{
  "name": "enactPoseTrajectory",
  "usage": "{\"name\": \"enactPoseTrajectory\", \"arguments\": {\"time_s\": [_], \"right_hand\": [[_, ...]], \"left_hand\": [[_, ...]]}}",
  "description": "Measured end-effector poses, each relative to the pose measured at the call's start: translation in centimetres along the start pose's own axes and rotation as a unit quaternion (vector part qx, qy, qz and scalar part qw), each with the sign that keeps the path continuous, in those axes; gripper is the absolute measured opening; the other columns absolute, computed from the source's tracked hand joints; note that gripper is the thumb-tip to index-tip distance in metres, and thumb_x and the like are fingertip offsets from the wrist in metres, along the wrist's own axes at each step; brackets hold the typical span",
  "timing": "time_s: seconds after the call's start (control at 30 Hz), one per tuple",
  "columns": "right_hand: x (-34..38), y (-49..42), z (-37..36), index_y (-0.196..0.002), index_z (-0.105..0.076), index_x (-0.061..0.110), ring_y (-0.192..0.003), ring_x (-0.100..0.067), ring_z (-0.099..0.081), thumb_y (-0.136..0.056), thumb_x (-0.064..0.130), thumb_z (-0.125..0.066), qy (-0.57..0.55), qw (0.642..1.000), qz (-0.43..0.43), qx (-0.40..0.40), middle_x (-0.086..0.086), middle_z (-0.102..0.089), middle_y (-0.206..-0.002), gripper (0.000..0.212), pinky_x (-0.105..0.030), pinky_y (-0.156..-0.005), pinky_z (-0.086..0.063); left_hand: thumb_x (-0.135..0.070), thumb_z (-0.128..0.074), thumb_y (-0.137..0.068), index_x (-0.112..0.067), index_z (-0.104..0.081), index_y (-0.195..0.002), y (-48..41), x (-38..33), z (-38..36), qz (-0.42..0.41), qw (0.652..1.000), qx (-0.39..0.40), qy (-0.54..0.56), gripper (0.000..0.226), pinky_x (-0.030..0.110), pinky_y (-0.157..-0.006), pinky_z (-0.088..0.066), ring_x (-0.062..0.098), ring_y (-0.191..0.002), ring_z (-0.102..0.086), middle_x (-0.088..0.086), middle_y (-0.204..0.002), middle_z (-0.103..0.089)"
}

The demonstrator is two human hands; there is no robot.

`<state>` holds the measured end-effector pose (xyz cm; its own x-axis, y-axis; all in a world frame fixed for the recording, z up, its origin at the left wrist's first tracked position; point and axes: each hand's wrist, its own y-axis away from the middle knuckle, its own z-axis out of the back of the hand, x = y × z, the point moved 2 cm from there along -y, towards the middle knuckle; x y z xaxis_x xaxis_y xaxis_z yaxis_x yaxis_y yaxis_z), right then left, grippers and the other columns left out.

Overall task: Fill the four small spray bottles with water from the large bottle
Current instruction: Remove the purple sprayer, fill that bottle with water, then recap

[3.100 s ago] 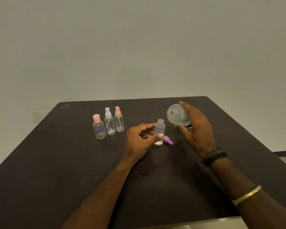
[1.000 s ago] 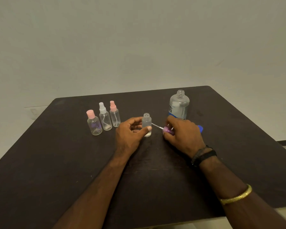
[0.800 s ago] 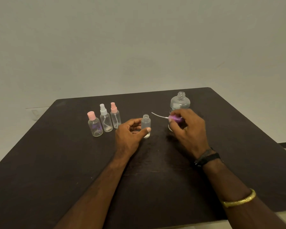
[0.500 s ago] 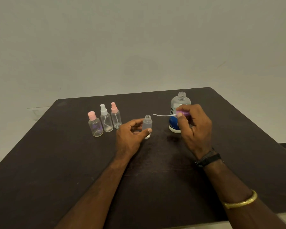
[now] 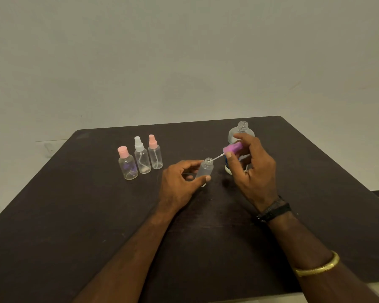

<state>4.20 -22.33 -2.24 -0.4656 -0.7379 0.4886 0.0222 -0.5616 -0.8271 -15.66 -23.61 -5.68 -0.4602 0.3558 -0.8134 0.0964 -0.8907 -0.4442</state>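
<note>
Mid-table, by the large bottle: left hand grips open small bottle | right hand pinches purple sprayer, tube tip at its mouth | bottle's probably light, tippy plastic, so hold the body low

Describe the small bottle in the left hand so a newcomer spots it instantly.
On the dark brown table, look between the row of three capped spray bottles and the large clear water bottle. The left hand grips a small clear plastic bottle. Unlike the capped three, its neck is open, with the right hand holding a purple spray cap's tube to it.
</note>
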Motion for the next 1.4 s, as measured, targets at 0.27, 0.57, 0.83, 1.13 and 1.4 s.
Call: {"name": "enactPoseTrajectory", "arguments": {"time_s": [0.27,0.57,0.83,1.13,1.4], "right_hand": [[-0.3,0.2,-1.0,-0.130,-0.062,0.019,-0.099,-0.005,-0.064,-0.096,0.015,-0.070,-0.023,0.993,0.022,0.116,0.014,-0.063,-0.118,0.036,-0.029,-0.077,-0.057],[-0.3,0.2,-0.9,-0.131,-0.063,0.016,-0.095,-0.001,-0.065,-0.095,0.015,-0.070,-0.031,0.990,0.006,0.140,0.010,-0.067,-0.114,0.036,-0.013,-0.084,-0.053],[-0.5,0.3,-1.2,-0.118,-0.066,0.019,-0.087,-0.008,-0.066,-0.089,0.031,-0.078,-0.022,0.990,-0.036,0.135,0.011,-0.068,-0.098,0.034,-0.024,-0.074,-0.058],[0.1,0.4,-1.2,-0.136,-0.060,0.022,-0.108,-0.003,-0.068,-0.091,0.011,-0.075,-0.079,0.984,-0.060,0.149,0.013,-0.069,-0.121,0.049,-0.029,-0.085,-0.060],[0.1,0.7,-1.6,-0.130,-0.064,0.021,-0.099,-0.007,-0.067,-0.088,0.026,-0.080,-0.051,0.988,-0.063,0.132,0.011,-0.069,-0.113,0.045,-0.024,-0.078,-0.059]], "left_hand": [[-0.029,-0.088,-0.079,-0.020,-0.076,-0.119,0.4,-0.6,-0.7,-0.015,0.999,0.035,0.017,0.043,0.029,-0.083,-0.062,0.004,-0.096,-0.072,-0.009,-0.108,-0.077],[-0.026,-0.087,-0.079,-0.020,-0.076,-0.119,0.5,-0.6,-0.8,-0.003,0.998,0.049,0.031,0.042,0.030,-0.083,-0.062,0.004,-0.093,-0.073,-0.009,-0.104,-0.077],[-0.024,-0.088,-0.079,-0.017,-0.076,-0.118,0.4,-0.3,-0.9,0.000,0.998,0.049,0.042,0.042,0.027,-0.080,-0.062,0.006,-0.090,-0.073,-0.006,-0.101,-0.078],[-0.024,-0.089,-0.079,-0.017,-0.076,-0.119,0.3,-0.2,-0.9,0.001,0.997,0.058,0.043,0.042,0.028,-0.080,-0.062,0.006,-0.091,-0.074,-0.006,-0.102,-0.079],[-0.027,-0.089,-0.079,-0.019,-0.076,-0.118,0.3,-0.3,-0.8,0.003,0.997,0.057,0.044,0.042,0.023,-0.078,-0.060,0.005,-0.091,-0.073,-0.008,-0.103,-0.078]]}}
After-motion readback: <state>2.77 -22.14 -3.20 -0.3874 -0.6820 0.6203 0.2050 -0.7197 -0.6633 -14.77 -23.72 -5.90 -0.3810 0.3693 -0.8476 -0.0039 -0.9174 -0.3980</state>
